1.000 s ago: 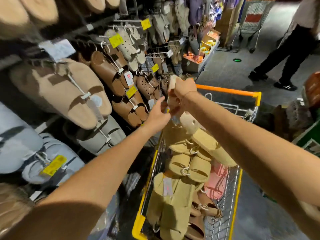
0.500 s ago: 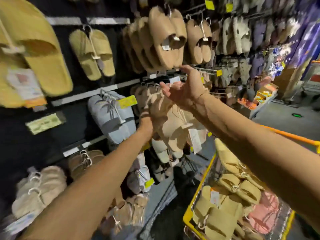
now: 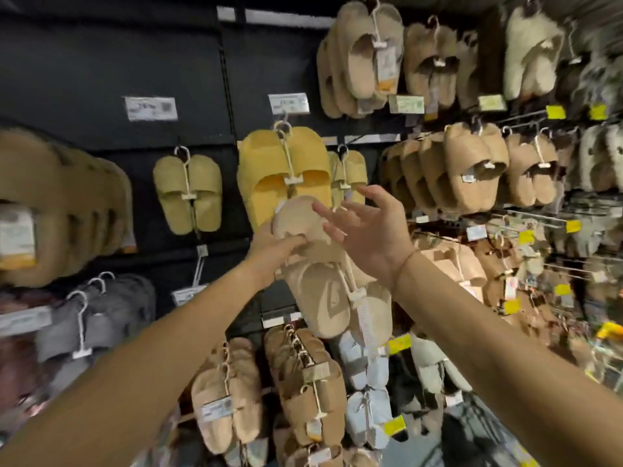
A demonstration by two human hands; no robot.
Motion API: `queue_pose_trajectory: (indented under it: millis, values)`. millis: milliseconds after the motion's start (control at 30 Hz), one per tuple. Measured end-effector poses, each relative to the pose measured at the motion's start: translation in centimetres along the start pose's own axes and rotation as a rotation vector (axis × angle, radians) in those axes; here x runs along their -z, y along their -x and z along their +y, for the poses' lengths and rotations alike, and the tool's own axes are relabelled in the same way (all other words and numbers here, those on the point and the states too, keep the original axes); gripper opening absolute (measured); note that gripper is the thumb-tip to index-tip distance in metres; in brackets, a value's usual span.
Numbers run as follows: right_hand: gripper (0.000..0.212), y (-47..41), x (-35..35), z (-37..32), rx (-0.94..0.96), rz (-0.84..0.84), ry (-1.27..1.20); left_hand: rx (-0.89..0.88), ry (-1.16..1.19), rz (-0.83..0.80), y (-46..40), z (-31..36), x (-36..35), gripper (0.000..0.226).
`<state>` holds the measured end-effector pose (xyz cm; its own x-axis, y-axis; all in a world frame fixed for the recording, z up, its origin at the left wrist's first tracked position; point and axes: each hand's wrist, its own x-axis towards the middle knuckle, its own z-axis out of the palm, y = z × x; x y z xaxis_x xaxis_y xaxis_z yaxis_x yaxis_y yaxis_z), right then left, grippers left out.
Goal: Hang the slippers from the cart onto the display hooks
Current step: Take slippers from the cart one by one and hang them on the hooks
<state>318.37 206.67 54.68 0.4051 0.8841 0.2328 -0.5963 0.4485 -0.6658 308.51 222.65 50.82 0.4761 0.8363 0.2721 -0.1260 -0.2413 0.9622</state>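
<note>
Your left hand (image 3: 269, 244) grips the upper end of a beige slipper pair (image 3: 323, 274), fingers laid over the smooth, rounded foam; the pair hangs tilted, toes down to the right, in front of the dark display wall (image 3: 111, 62). A pale plastic tie and a long white label strip (image 3: 365, 318) join the two slippers; the strip's print is too blurred to read. A moulded logo shape shows in one footbed, but you cannot make out what it says.

Your right hand (image 3: 367, 230) is spread wide, fingers straight and apart, just beside the pair's top and holding nothing.

Directly behind the held pair hangs a yellow slipper pair (image 3: 269, 170) of thick, matte foam on a white hook, with an olive slipper pair (image 3: 188, 193) of ribbed texture to its left. White price cards (image 3: 151, 108) sit on the wall above them; their writing is illegible. To the right hang fuzzy tan slippers (image 3: 472, 166) with soft, plush surfaces, and small yellow tags (image 3: 555, 111) dot the racks, unreadable as well.
</note>
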Motion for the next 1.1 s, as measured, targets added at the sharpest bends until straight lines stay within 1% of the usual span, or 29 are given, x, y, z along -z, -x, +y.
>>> queue_pose_trajectory:
  millis: [67,167,300,333,367,433,467,500,567,600,667,733,833,900,933,967,1000,1033,1067,1100]
  values:
    - [0.019,-0.3,-1.0,0.8,-0.014,-0.027,-0.128,-0.032,-0.114,-0.043,0.7,0.6,2.7,0.061]
    - [0.014,-0.7,-2.8,2.4,-0.06,-0.049,-0.204,-0.025,-0.268,-0.175,1.7,0.8,6.5,0.055]
    - [0.03,-1.0,-5.2,5.6,-0.098,-0.049,-0.133,0.036,-0.346,-0.282,2.9,0.5,10.8,0.04]
    - [0.036,-1.2,-5.8,6.4,-0.107,-0.056,-0.097,0.045,-0.364,-0.283,3.2,0.4,11.7,0.04]
    - [0.044,-1.4,-6.5,7.3,-0.114,-0.065,-0.063,0.057,-0.39,-0.279,3.4,0.2,12.7,0.046]
    - [0.051,-2.0,-7.9,8.8,-0.115,-0.082,-0.016,0.018,-0.453,-0.236,3.2,-0.2,14.3,0.076]
    - [0.051,-2.4,-8.7,9.4,-0.115,-0.094,-0.003,-0.045,-0.497,-0.178,3.0,-0.2,14.9,0.082]
    - [0.052,-2.7,-9.5,9.9,-0.113,-0.107,0.004,-0.122,-0.528,-0.098,2.5,-0.1,15.4,0.079]
    - [0.052,-3.2,-11.1,10.8,-0.11,-0.126,0.013,-0.286,-0.552,0.048,1.9,0.7,15.9,0.059]
    - [0.049,-3.4,-11.9,11.2,-0.109,-0.136,0.024,-0.366,-0.558,0.09,1.7,1.2,16.0,0.047]
    - [0.033,-4.0,-13.5,11.9,-0.095,-0.145,0.067,-0.474,-0.546,0.138,1.8,3.0,16.1,0.026]
    - [0.023,-4.5,-14.6,12.8,-0.079,-0.13,0.141,-0.485,-0.532,0.158,1.7,4.2,16.7,0.017]
    - [0.025,-5.1,-15.7,13.9,-0.089,-0.099,0.25,-0.439,-0.521,0.2,1.3,5.1,18.7,0.02]
    - [0.025,-5.2,-16.2,14.2,-0.097,-0.143,0.315,-0.472,-0.559,0.214,1.1,5.4,20.0,0.018]
    - [0.024,-5.4,-16.3,14.2,-0.062,-0.171,0.367,-0.487,-0.585,0.223,0.8,5.3,20.6,0.017]
    - [0.026,-5.7,-15.9,14.1,0.03,-0.18,0.476,-0.482,-0.6,0.244,0.4,5.2,21.1,0.017]
    - [0.03,-6.3,-15.3,14.1,0.177,-0.15,0.643,-0.471,-0.593,0.265,0.0,5.1,21.5,0.017]
    - [0.036,-6.9,-14.2,14.1,0.344,-0.083,0.838,-0.451,-0.584,0.292,-0.4,5.1,21.8,0.017]
    - [0.048,-7.3,-12.9,14.3,0.451,0.001,0.999,-0.435,-0.565,0.314,-0.9,5.1,22.1,0.018]
    - [0.067,-7.7,-11.7,14.6,0.449,0.064,1.093,-0.42,-0.528,0.339,-1.3,5.4,22.2,0.019]
